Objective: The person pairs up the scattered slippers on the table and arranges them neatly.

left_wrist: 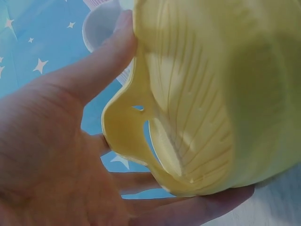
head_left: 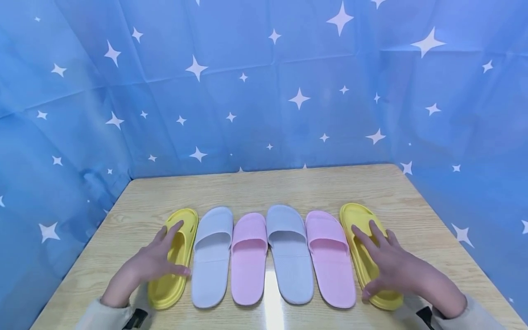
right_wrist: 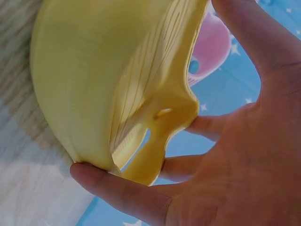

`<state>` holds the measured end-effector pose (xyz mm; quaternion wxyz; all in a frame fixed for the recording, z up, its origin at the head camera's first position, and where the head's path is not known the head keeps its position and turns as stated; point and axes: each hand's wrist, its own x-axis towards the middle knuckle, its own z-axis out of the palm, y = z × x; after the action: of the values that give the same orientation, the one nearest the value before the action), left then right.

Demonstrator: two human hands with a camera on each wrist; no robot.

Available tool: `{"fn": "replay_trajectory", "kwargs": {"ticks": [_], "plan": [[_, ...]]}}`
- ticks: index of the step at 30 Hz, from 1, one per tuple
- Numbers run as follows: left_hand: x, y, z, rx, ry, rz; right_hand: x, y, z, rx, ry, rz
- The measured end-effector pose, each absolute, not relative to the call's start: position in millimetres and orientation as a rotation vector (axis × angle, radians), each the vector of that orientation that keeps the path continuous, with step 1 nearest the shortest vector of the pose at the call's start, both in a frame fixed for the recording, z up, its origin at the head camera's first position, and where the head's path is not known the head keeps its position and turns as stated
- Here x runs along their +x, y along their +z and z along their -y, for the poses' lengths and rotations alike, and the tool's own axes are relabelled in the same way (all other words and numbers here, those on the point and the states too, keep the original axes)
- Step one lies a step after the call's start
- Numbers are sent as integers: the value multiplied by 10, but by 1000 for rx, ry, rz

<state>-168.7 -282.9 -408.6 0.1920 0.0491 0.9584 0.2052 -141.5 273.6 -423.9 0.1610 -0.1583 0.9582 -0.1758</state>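
Observation:
Over the yellow slipper [head_left: 162, 293] at the left end of a row, my left hand [head_left: 150, 262] spreads its fingers. In the left wrist view its thumb [left_wrist: 106, 59] lies along one edge of that slipper, and fingers reach to the opposite edge. My right hand [head_left: 393, 266] lies likewise over a second yellow slipper [head_left: 355, 215] at the row's right end. Its fingers [right_wrist: 127, 190] are spread and nearly straight at that slipper's edges in the right wrist view. Both yellow slippers rest on the table, toes pointing away, with cut-outs in their uppers.
Between the yellow ones lie a grey slipper [head_left: 210, 279], a pink slipper [head_left: 248, 275], another grey slipper [head_left: 293, 275] and another pink slipper [head_left: 332, 275], side by side. They are on a wooden table [head_left: 264, 188]. A blue curtain [head_left: 255, 110] with white stars surrounds it.

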Motion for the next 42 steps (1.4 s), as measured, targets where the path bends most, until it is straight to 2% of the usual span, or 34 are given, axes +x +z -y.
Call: {"fn": "replay_trajectory", "kwargs": {"ticks": [29,42], "plan": [[-2147,-4081,2972,229,536,-2726,-1773,-4177,-2880,-462,-458,-2743],[-2331,-4084,2973,181,552,-2715,-1898,-4180,-2891,-459,-463,-2764]]}}
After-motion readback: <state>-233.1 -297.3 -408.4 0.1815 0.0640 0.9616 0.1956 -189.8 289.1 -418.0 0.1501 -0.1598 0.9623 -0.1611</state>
